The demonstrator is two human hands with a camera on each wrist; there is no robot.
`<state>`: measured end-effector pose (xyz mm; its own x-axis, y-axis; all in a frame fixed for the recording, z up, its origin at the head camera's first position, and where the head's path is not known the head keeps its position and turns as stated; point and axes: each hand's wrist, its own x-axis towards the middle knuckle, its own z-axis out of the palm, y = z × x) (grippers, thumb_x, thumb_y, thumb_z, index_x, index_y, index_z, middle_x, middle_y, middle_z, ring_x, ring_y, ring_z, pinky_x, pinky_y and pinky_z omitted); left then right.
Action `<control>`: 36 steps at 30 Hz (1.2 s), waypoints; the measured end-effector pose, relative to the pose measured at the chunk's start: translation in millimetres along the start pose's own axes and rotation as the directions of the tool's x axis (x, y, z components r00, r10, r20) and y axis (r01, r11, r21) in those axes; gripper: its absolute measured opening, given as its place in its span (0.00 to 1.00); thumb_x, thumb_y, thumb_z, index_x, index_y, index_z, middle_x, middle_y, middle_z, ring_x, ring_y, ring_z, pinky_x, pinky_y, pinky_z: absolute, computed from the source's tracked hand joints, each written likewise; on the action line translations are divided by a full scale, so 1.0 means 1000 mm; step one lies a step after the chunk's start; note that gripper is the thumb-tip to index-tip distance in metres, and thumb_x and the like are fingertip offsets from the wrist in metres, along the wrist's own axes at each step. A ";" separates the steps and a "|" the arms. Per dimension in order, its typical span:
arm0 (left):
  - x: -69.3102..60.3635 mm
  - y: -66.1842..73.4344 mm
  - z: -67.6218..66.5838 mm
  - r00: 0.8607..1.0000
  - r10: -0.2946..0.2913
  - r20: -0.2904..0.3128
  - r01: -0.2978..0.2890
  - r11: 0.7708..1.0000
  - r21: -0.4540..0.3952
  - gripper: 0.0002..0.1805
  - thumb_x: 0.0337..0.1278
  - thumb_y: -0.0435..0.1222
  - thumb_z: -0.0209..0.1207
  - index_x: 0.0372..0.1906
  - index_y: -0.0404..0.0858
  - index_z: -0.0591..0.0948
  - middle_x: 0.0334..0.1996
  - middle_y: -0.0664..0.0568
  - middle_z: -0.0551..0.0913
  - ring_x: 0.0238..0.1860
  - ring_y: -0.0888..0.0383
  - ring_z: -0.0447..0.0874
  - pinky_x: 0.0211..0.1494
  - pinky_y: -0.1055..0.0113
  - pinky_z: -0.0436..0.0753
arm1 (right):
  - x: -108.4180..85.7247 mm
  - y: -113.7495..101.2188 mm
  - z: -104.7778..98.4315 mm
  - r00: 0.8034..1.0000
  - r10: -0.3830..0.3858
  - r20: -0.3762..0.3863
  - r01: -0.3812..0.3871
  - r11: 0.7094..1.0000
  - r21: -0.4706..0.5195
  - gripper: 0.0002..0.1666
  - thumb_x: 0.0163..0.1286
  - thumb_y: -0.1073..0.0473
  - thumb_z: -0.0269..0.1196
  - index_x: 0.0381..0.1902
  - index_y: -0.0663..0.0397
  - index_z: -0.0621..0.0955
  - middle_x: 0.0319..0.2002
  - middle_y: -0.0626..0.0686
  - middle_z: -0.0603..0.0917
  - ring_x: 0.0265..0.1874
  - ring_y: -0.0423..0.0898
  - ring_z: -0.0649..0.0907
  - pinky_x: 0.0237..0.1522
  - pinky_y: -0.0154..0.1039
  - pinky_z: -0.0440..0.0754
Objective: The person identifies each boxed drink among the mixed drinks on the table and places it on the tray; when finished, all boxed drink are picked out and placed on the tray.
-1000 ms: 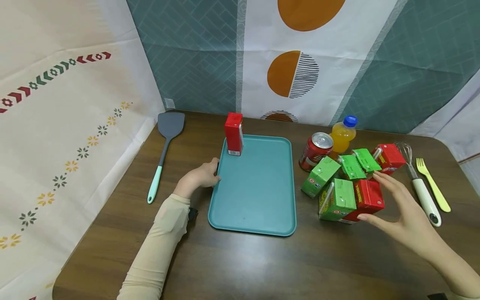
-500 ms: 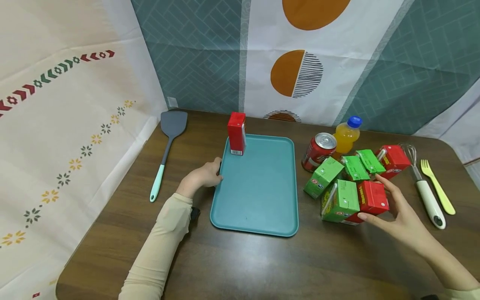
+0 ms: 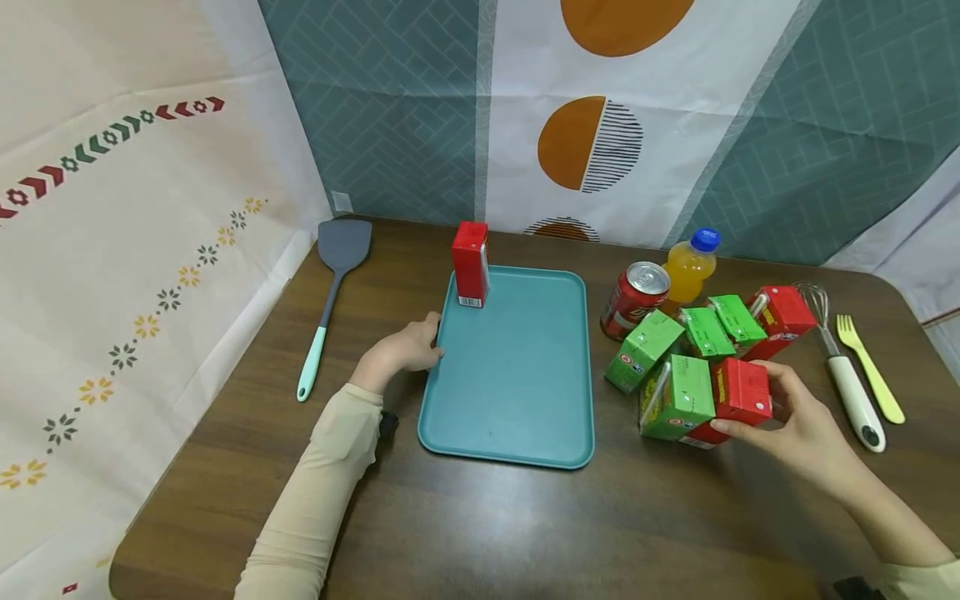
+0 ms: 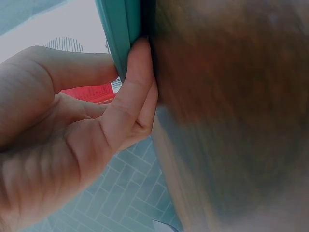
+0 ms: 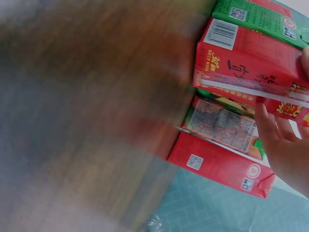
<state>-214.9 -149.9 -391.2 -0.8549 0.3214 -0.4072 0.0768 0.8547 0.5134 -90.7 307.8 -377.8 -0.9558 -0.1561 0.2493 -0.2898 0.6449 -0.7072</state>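
With 12 o'clock toward the wall, the step in hand looks like taking hold of 1 carton from the cluster at the 3 o'clock side of the teal tray point(image 3: 504, 457). The right hand point(image 3: 813, 437) pinches a red straw-sided drink carton point(image 3: 742, 385): thumb against its 6 o'clock face, fingertips on the opposite face toward 1 o'clock, palm out at 4 o'clock. That carton stands upright, its base seemingly on the wooden table point(image 3: 495, 533). A larger-looking green drink carton point(image 3: 693, 392) sits tight against its 9 o'clock side; 2 more green cartons point(image 3: 705, 332) lie toward 11 and 12, and a second red carton point(image 3: 783, 317) toward 1.

The left hand point(image 3: 401, 348) grips the tray's 9 o'clock rim between thumb and fingers, probably to steady it. A third red carton point(image 3: 471, 265) stands at the tray's 11 o'clock corner.

The next move, I judge, calls for a firm squeeze and a straight lift, since tilting toward 9 o'clock could knock the green neighbour.
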 end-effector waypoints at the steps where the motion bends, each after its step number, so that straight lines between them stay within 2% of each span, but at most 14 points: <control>1: 0.001 0.000 0.000 1.000 0.003 -0.002 -0.003 1.000 0.003 0.32 0.65 0.32 0.48 0.67 0.24 0.50 0.55 0.34 0.72 0.43 0.49 0.73 0.46 0.60 0.73 | 0.000 -0.001 -0.001 1.000 -0.004 -0.001 0.004 1.000 -0.013 0.45 0.41 0.72 0.75 0.57 0.60 0.66 0.45 0.30 0.73 0.41 0.21 0.74 0.37 0.17 0.70; 4: 0.001 0.001 -0.001 1.000 0.001 0.001 -0.001 1.000 0.009 0.32 0.65 0.32 0.48 0.67 0.24 0.50 0.55 0.34 0.71 0.43 0.49 0.73 0.45 0.60 0.73 | -0.001 -0.005 -0.005 1.000 -0.010 -0.005 0.010 1.000 -0.029 0.46 0.39 0.71 0.76 0.57 0.59 0.67 0.45 0.29 0.73 0.42 0.20 0.73 0.37 0.16 0.70; 7: 0.001 0.001 -0.001 1.000 -0.002 0.003 0.002 1.000 0.013 0.32 0.65 0.32 0.48 0.68 0.24 0.49 0.55 0.34 0.71 0.43 0.49 0.73 0.44 0.61 0.73 | -0.004 -0.011 -0.009 0.999 -0.010 -0.031 0.010 1.000 -0.010 0.47 0.37 0.74 0.76 0.57 0.60 0.68 0.46 0.33 0.75 0.40 0.23 0.76 0.36 0.18 0.72; 10: 0.001 0.001 -0.002 1.000 0.006 0.001 -0.006 1.000 0.007 0.32 0.65 0.32 0.48 0.67 0.24 0.49 0.54 0.33 0.71 0.42 0.49 0.73 0.43 0.61 0.73 | -0.010 -0.020 -0.014 0.996 0.023 -0.086 -0.024 1.000 -0.009 0.48 0.35 0.74 0.76 0.56 0.56 0.69 0.45 0.35 0.76 0.36 0.25 0.78 0.33 0.19 0.73; 14: 0.000 0.001 -0.001 1.000 0.010 -0.005 -0.010 1.000 0.000 0.32 0.65 0.31 0.47 0.68 0.24 0.49 0.55 0.33 0.71 0.43 0.49 0.73 0.44 0.60 0.73 | -0.018 -0.032 -0.020 0.982 0.081 -0.170 -0.086 0.996 -0.018 0.48 0.34 0.74 0.77 0.56 0.48 0.71 0.43 0.32 0.76 0.33 0.23 0.78 0.33 0.18 0.72; 17: -0.001 0.001 -0.001 1.000 0.010 -0.003 -0.010 1.000 -0.005 0.32 0.65 0.31 0.47 0.68 0.24 0.49 0.56 0.33 0.71 0.44 0.49 0.73 0.46 0.60 0.73 | -0.025 -0.041 -0.022 0.971 0.077 -0.229 -0.083 0.996 -0.019 0.50 0.31 0.77 0.76 0.56 0.49 0.73 0.43 0.30 0.77 0.32 0.23 0.77 0.34 0.16 0.71; 20: -0.001 0.001 -0.002 1.000 0.014 0.003 -0.014 1.000 -0.011 0.32 0.65 0.31 0.48 0.67 0.24 0.50 0.55 0.33 0.71 0.44 0.49 0.73 0.46 0.60 0.73 | -0.031 -0.051 -0.023 0.968 0.039 -0.246 -0.051 0.998 -0.043 0.53 0.26 0.79 0.77 0.56 0.54 0.73 0.44 0.32 0.76 0.33 0.23 0.77 0.35 0.15 0.69; 24: -0.001 0.002 -0.002 1.000 0.013 -0.004 -0.013 1.000 -0.009 0.32 0.64 0.32 0.49 0.67 0.25 0.51 0.52 0.34 0.72 0.42 0.49 0.74 0.44 0.60 0.73 | -0.039 -0.067 -0.024 0.976 -0.006 -0.216 -0.006 0.998 -0.056 0.55 0.22 0.81 0.77 0.57 0.62 0.72 0.46 0.39 0.76 0.35 0.26 0.77 0.38 0.15 0.70; 29: 0.001 0.001 -0.002 1.000 0.008 -0.004 -0.008 1.000 -0.007 0.32 0.65 0.32 0.49 0.67 0.25 0.50 0.54 0.34 0.71 0.44 0.48 0.73 0.46 0.60 0.73 | -0.042 -0.088 -0.021 0.979 -0.026 -0.204 0.024 1.000 -0.015 0.58 0.21 0.84 0.75 0.60 0.65 0.70 0.47 0.42 0.77 0.37 0.31 0.77 0.36 0.18 0.73; 32: 0.002 0.001 0.000 1.000 0.001 0.003 -0.001 1.000 -0.007 0.33 0.65 0.32 0.48 0.68 0.24 0.48 0.57 0.33 0.69 0.46 0.47 0.71 0.45 0.60 0.72 | -0.039 -0.100 -0.015 0.977 -0.056 -0.207 0.062 0.998 0.025 0.58 0.22 0.85 0.74 0.60 0.67 0.69 0.47 0.45 0.78 0.38 0.34 0.78 0.36 0.20 0.74; 36: 0.001 0.002 0.001 1.000 0.003 0.009 -0.003 1.000 -0.005 0.33 0.65 0.31 0.47 0.68 0.23 0.47 0.59 0.32 0.68 0.47 0.47 0.71 0.45 0.60 0.72 | -0.025 -0.116 -0.003 0.969 -0.113 -0.221 0.139 0.985 0.106 0.55 0.25 0.88 0.71 0.59 0.71 0.68 0.49 0.48 0.77 0.43 0.38 0.78 0.39 0.22 0.75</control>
<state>-215.3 -147.2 -391.1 -0.8498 0.3280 -0.4126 0.0772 0.8518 0.5181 -33.5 239.0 -300.0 -0.8818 -0.0590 0.4679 -0.4239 0.5339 -0.7316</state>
